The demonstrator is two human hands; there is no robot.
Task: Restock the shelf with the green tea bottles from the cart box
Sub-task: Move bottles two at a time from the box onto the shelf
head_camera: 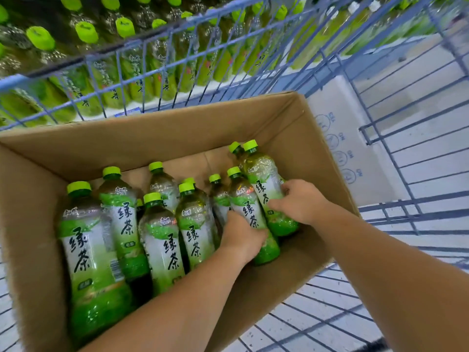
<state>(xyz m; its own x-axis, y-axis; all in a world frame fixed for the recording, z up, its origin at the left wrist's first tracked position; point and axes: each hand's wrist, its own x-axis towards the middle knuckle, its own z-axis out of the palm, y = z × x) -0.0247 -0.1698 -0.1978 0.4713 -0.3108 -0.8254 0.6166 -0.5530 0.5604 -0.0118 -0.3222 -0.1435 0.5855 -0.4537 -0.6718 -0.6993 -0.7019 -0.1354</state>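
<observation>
An open cardboard box [157,138] sits in a blue wire cart and holds several green tea bottles with lime caps and green-white labels. My left hand [241,237] is wrapped around the lower body of one bottle [247,207] near the box's right side. My right hand [302,200] grips the bottle beside it [264,181], the one furthest right, which stands a little higher than the rest. Other bottles [121,219] stand leaning in the left and middle of the box.
Beyond the cart's blue wire wall [142,62] the shelf [177,97] carries rows of green tea bottles [86,31]. A flattened white carton [345,143] leans inside the cart to the right of the box. Pale floor tiles show through the wire base.
</observation>
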